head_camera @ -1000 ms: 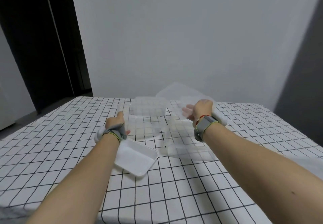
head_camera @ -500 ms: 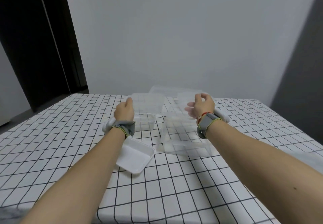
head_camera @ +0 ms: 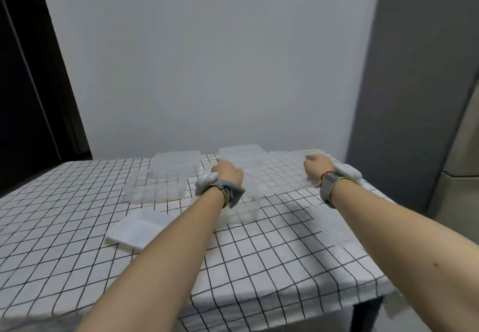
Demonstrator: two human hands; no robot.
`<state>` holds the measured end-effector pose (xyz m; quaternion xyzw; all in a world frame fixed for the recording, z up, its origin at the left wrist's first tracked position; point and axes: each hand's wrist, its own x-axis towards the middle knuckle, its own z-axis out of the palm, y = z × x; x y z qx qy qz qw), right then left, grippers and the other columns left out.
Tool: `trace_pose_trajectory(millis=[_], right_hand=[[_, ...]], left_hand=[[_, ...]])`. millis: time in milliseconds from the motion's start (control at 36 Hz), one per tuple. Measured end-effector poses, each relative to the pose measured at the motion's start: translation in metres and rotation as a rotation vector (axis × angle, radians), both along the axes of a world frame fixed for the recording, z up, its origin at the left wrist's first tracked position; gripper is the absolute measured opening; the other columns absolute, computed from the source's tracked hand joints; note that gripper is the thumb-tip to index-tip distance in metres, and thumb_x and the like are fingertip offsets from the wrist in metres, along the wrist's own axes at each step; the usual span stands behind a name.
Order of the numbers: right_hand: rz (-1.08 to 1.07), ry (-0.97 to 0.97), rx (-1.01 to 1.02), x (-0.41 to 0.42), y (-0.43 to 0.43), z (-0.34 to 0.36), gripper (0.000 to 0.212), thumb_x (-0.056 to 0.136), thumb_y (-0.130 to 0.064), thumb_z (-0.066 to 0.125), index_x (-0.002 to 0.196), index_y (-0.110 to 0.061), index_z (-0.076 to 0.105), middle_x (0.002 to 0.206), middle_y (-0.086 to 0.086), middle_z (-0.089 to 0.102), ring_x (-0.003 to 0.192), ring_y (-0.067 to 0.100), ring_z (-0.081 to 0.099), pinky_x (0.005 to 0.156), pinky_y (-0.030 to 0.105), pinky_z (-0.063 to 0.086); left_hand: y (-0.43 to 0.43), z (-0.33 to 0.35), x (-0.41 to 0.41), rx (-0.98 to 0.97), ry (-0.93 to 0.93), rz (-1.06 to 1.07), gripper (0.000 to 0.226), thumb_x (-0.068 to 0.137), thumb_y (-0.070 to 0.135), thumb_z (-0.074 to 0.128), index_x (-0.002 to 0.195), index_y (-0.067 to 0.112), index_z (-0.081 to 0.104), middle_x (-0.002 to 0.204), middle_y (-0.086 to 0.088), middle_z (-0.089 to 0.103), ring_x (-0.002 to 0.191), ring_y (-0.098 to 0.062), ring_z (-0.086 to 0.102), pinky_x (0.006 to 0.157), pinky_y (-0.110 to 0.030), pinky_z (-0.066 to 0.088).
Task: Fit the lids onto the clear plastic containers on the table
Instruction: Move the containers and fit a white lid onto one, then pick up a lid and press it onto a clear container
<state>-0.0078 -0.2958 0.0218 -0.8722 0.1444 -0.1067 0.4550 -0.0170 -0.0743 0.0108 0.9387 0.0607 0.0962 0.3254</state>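
Note:
My right hand (head_camera: pixel 317 169) holds a clear lid (head_camera: pixel 285 173) low over the right side of the table, its fingers curled on the lid's right edge. My left hand (head_camera: pixel 228 173) is curled on the far rim of a clear container (head_camera: pixel 245 210) at the table's middle. Just behind that hand is another clear container (head_camera: pixel 241 154). Two more clear containers are stacked at the back left, the upper one (head_camera: pixel 176 166) on the lower one (head_camera: pixel 155 191). Everything is blurred by motion.
A white shallow tray (head_camera: pixel 134 229) lies left of my left forearm on the checked tablecloth (head_camera: pixel 272 259). The table's right edge and front corner drop off near my right forearm. A grey wall stands behind, with a steel appliance (head_camera: pixel 461 176) at the right.
Both hands have shifted right across the table. The right hand has brought the clear lid down from its raised, tilted position to low over the table's right side.

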Motion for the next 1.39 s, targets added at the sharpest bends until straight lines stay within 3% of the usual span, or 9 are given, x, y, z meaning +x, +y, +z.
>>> trace_pose_trajectory(millis=[111, 194, 333, 444, 528, 694, 806, 972, 1389], right_hand=[[-0.076, 0.129, -0.078, -0.009, -0.060, -0.012, 0.051, 0.085, -0.011, 0.049, 0.135, -0.010, 0.051, 0.126, 0.019, 0.060, 0.110, 0.037, 0.062, 0.094, 0.038, 0.052], [-0.170, 0.172, -0.143, -0.008, -0.111, -0.029, 0.041, 0.076, -0.016, 0.055, 0.114, -0.007, 0.062, 0.101, 0.013, 0.069, 0.093, 0.034, 0.068, 0.090, 0.039, 0.053], [-0.205, 0.212, -0.237, -0.025, -0.137, -0.045, 0.032, 0.084, -0.028, 0.041, 0.100, -0.014, 0.065, 0.097, 0.008, 0.068, 0.086, 0.030, 0.064, 0.089, 0.034, 0.051], [-0.228, 0.253, -0.274, -0.023, -0.155, -0.067, 0.036, 0.081, -0.033, 0.040, 0.094, -0.012, 0.066, 0.091, 0.007, 0.067, 0.084, 0.029, 0.064, 0.087, 0.035, 0.051], [-0.275, 0.289, -0.283, -0.016, -0.174, -0.086, 0.029, 0.085, -0.028, 0.040, 0.088, -0.012, 0.063, 0.098, 0.006, 0.067, 0.093, 0.031, 0.062, 0.093, 0.039, 0.047], [-0.221, 0.295, -0.226, -0.032, -0.171, -0.083, 0.035, 0.093, -0.018, 0.048, 0.119, 0.001, 0.061, 0.119, 0.020, 0.061, 0.115, 0.036, 0.057, 0.080, 0.028, 0.039], [-0.244, 0.245, -0.274, -0.029, -0.169, -0.082, 0.038, 0.087, -0.023, 0.045, 0.117, -0.007, 0.062, 0.113, 0.015, 0.064, 0.105, 0.036, 0.061, 0.087, 0.030, 0.046], [-0.104, 0.021, -0.377, -0.018, -0.104, -0.062, 0.033, 0.090, -0.011, 0.042, 0.111, -0.015, 0.067, 0.113, 0.010, 0.067, 0.086, 0.029, 0.059, 0.067, 0.028, 0.044], [0.578, -0.214, -0.378, -0.039, 0.160, -0.031, 0.027, 0.088, -0.017, 0.048, 0.105, -0.022, 0.068, 0.100, 0.004, 0.073, 0.091, 0.025, 0.068, 0.077, 0.030, 0.054]], left_hand=[[-0.052, -0.014, -0.004, -0.030, 0.068, -0.084, 0.017, 0.087, 0.023, 0.056, 0.084, 0.007, 0.059, 0.087, -0.010, 0.064, 0.078, -0.027, 0.056, 0.073, -0.031, 0.048], [-0.084, -0.026, -0.003, -0.081, 0.255, -0.242, 0.031, 0.080, 0.028, 0.050, 0.077, 0.001, 0.066, 0.072, -0.009, 0.075, 0.068, -0.027, 0.071, 0.073, -0.036, 0.059], [-0.119, -0.033, -0.019, -0.220, 0.379, -0.358, 0.025, 0.088, -0.003, 0.043, 0.067, -0.004, 0.057, 0.067, -0.016, 0.065, 0.054, -0.024, 0.059, 0.053, -0.025, 0.047], [-0.140, -0.056, -0.016, -0.202, 0.403, -0.352, 0.028, 0.081, -0.008, 0.046, 0.055, -0.002, 0.054, 0.052, -0.016, 0.061, 0.058, -0.029, 0.062, 0.058, -0.030, 0.047], [-0.165, -0.069, -0.015, -0.199, 0.451, -0.390, 0.019, 0.083, -0.006, 0.044, 0.068, -0.004, 0.055, 0.073, -0.022, 0.064, 0.065, -0.030, 0.061, 0.060, -0.031, 0.043], [-0.188, -0.088, -0.011, -0.079, 0.345, -0.331, 0.020, 0.088, 0.016, 0.051, 0.070, 0.006, 0.052, 0.086, -0.020, 0.065, 0.078, -0.034, 0.063, 0.064, -0.029, 0.047], [-0.186, -0.077, -0.016, 0.112, 0.173, -0.320, 0.027, 0.095, 0.024, 0.049, 0.071, 0.012, 0.046, 0.084, -0.008, 0.056, 0.073, -0.025, 0.050, 0.068, -0.029, 0.040], [-0.141, -0.050, -0.023, 0.210, 0.002, -0.334, 0.015, 0.094, 0.027, 0.049, 0.087, 0.018, 0.059, 0.083, -0.003, 0.059, 0.075, -0.024, 0.053, 0.074, -0.033, 0.050], [0.094, -0.025, -0.060, 0.240, -0.029, 0.097, 0.025, 0.092, 0.025, 0.049, 0.093, 0.011, 0.070, 0.093, -0.010, 0.072, 0.088, -0.030, 0.066, 0.074, -0.034, 0.052]])
